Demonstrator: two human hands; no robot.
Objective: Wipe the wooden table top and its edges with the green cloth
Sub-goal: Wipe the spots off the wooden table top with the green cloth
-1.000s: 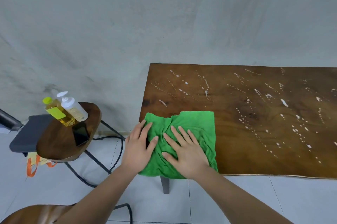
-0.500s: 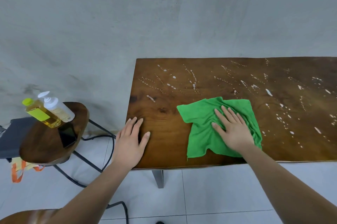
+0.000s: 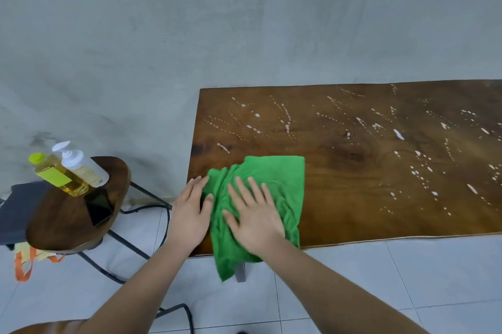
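Right hand [image 3: 254, 221] flat, fingers spread, pressing green cloth [image 3: 274, 184] at worktop [image 3: 380, 170] lower-left corner; left hand [image 3: 190, 214] flat beside. Judgement: keep pressure even, sweep toward white droplets [image 3: 399, 134] right, overlap strokes.

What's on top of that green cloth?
The right hand lies flat on the green cloth; the left hand rests beside it. The wooden table underneath is hidden.

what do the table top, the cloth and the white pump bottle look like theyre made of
Table top: looks like dark stained wood, glossy; grain and knots show. Green cloth: soft, fuzzy fabric, probably microfibre; it bunches and drapes over the edge. White pump bottle: likely matte plastic.
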